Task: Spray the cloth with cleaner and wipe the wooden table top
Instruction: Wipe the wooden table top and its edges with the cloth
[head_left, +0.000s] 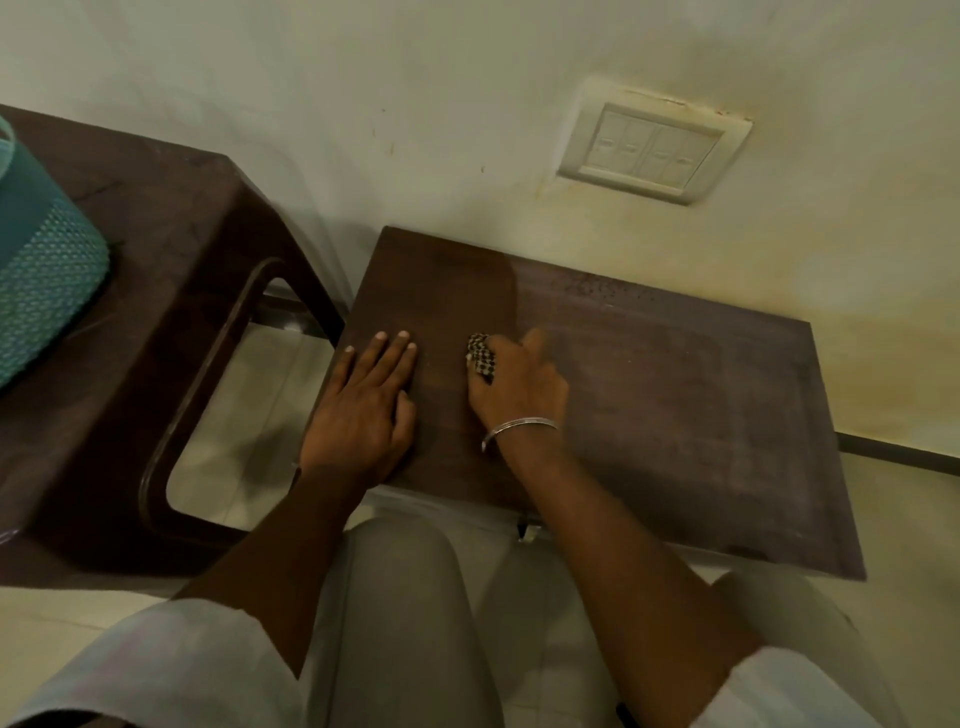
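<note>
A dark wooden table top (675, 405) stands against the wall in front of me. My left hand (363, 405) lies flat on its left part, fingers straight and pointing away. My right hand (519, 384) is curled over a small checkered cloth (480, 357) and holds it bunched against the wood near the middle; only a bit of the cloth shows past the fingers. A silver bangle sits on my right wrist. The left strip of the top looks darker than the dusty right part. No spray bottle is in view.
A dark brown plastic stool (171, 322) stands to the left, with a teal basket (41, 270) on it. A switch plate (654, 150) is on the wall behind the table. My knees are just below the table's front edge, over pale floor tiles.
</note>
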